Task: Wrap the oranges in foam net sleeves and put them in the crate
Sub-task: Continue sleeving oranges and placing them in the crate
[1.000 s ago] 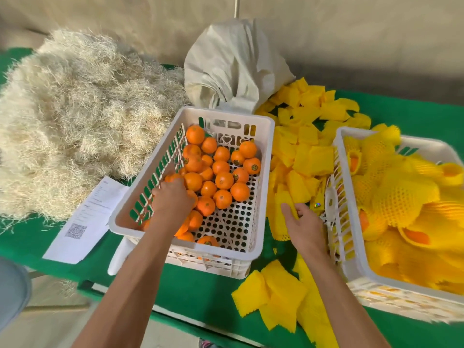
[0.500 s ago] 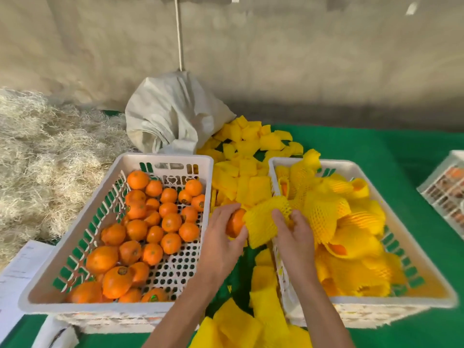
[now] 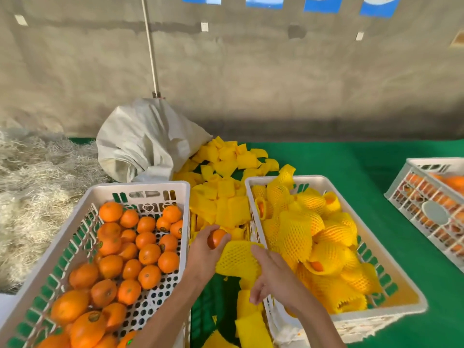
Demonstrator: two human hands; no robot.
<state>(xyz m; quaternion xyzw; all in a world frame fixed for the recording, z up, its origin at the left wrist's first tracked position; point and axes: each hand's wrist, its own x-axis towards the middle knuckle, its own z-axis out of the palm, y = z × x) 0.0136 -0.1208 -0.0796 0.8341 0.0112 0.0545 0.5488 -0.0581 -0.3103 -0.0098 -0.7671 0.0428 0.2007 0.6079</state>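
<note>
My left hand (image 3: 204,252) grips a bare orange (image 3: 216,237) in the gap between the two crates. Just right of it, my right hand (image 3: 272,275) holds a yellow foam net sleeve (image 3: 237,258) whose open end faces the orange. The left white crate (image 3: 88,212) holds several bare oranges (image 3: 148,252). The right white crate (image 3: 406,295) holds several oranges wrapped in yellow sleeves (image 3: 313,234).
A pile of flat yellow sleeves (image 3: 223,177) lies on the green table (image 3: 351,167) between and behind the crates. A white sack (image 3: 145,144) stands at the back, straw (image 3: 35,192) at the left. A third crate (image 3: 431,209) with oranges sits at far right.
My left hand took an orange out of the left crate and brought it to the gap. My right hand picked up a sleeve and now holds it lower, beside the orange.
</note>
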